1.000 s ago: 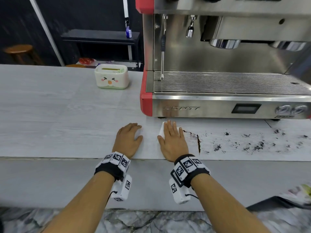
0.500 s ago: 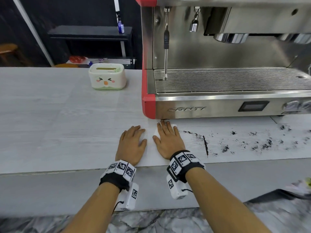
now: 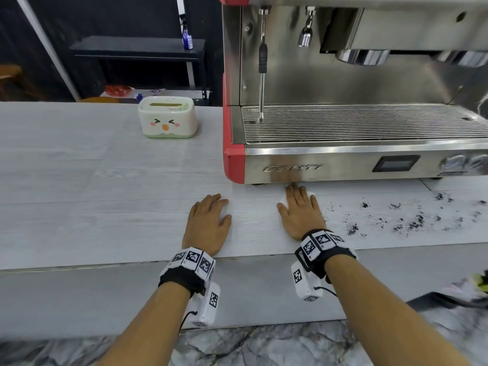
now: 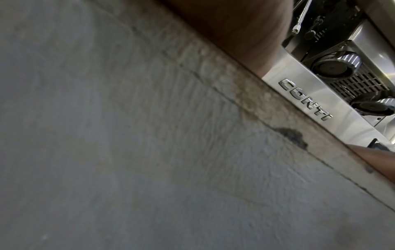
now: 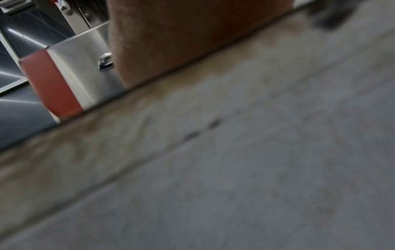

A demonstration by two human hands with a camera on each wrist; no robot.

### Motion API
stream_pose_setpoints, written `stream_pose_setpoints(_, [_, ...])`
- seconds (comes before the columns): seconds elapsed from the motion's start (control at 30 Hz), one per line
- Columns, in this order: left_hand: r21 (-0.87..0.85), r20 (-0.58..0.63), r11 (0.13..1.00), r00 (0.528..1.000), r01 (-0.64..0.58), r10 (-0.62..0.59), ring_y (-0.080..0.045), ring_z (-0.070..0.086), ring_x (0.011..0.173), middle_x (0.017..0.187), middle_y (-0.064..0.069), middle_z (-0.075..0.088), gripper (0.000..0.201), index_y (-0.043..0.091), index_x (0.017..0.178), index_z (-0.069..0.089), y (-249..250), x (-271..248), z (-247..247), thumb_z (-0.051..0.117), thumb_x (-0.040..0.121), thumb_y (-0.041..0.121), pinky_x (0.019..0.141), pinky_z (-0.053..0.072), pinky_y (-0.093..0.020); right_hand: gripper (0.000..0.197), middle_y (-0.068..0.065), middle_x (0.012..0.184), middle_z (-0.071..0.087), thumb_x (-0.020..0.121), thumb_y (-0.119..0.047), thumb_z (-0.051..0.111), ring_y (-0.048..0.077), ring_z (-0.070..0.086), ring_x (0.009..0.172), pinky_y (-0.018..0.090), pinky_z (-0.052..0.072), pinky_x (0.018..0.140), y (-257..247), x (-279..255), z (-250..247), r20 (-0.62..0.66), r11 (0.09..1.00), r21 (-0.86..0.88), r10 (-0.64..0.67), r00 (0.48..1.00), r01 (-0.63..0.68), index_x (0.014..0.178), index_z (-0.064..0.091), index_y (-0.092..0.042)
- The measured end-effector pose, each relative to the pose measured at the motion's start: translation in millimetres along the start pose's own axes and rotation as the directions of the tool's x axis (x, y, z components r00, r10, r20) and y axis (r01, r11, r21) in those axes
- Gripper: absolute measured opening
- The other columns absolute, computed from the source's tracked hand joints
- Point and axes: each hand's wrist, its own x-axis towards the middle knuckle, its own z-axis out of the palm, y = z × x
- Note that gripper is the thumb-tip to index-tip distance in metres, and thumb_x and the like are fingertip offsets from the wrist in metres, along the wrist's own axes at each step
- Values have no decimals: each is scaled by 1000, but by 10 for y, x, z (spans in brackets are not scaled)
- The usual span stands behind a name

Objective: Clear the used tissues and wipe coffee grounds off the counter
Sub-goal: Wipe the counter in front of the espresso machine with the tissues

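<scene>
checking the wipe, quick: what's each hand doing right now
Left hand: open, flat on the counter, holding nothing.
Right hand: open, fingers straight, pressing a white tissue onto the counter.

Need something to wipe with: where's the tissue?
Head view: the tissue lies flat under the right hand, just before the espresso machine.

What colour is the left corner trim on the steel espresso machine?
Red, clearest in the head view: the red corner trim on the steel espresso machine.
</scene>
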Motion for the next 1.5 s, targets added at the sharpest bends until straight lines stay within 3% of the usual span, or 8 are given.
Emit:
stream_pose_setpoints(0.27, [-8,-1,1000,1000,12,-13,-19,31,138,148,-1,39,42,20,133,48,34,-5,-22,50,91,26,117,16,-36,63,8,162,-3,101,-42,16,24,-7,149,44,-2,121,225,-82,-110,-11,996,10,89,996,-88,153,0,-9])
stream_pose_setpoints(0.47, [-23,-5,999,1000,25,-26,-20,33,137,146,-3,42,41,18,131,51,56,-6,-3,52,91,24,117,18,-36,66,8,161,-8,98,-48,6,23,-12,148,41,-7,119,-153,-412,-86,-64,989,50,-137,989,140,152,-5,-12])
stream_pose_setpoints(0.57, [-23,-10,1000,1000,21,-22,-21,37,134,143,-3,47,42,18,130,52,95,-19,7,48,90,29,115,23,-36,81,7,161,-9,84,-53,-12,23,-13,148,41,-9,119,-330,-537,43,-34,970,40,-238,971,239,152,-3,-12])
stream_pose_setpoints(0.67, [-35,-18,999,1000,-2,1,-23,40,133,141,-5,49,53,17,131,52,216,-18,30,41,84,36,114,28,-39,89,6,161,-9,75,-54,-16,22,-14,148,42,-9,120,-341,-561,148,7,964,33,-264,964,264,152,-3,-12])
stream_pose_setpoints(0.87, [-74,-7,997,1000,-19,19,-21,41,132,141,-4,49,53,18,133,50,508,-25,192,42,84,35,114,28,-36,87,5,161,-8,77,-55,-14,19,-9,149,40,-8,120,-88,-552,152,-6,953,28,-302,953,302,153,-2,-13])
stream_pose_setpoints(1.13, [-97,5,995,1000,0,1,-23,43,130,140,-6,50,52,16,131,53,745,-53,385,42,83,34,112,28,-34,86,5,162,-5,79,-55,-12,19,-6,149,38,-8,119,438,-518,61,-8,962,11,-271,962,271,153,0,-12])
stream_pose_setpoints(1.3, [-61,-3,998,1000,3,-3,-20,39,133,141,-3,48,51,17,130,54,777,-79,432,42,83,34,115,25,-40,65,4,162,-6,99,-47,10,18,-8,149,38,-7,120,730,-496,-15,8,977,-8,-212,977,212,153,-1,-13])
stream_pose_setpoints(1.5, [-38,0,999,1000,4,-4,-19,37,135,143,-1,47,51,19,130,53,769,-74,447,42,84,35,116,24,-38,63,5,161,-9,101,-43,13,19,-9,149,39,-6,121,1022,-490,-140,61,996,-6,-87,994,87,152,-4,-10])
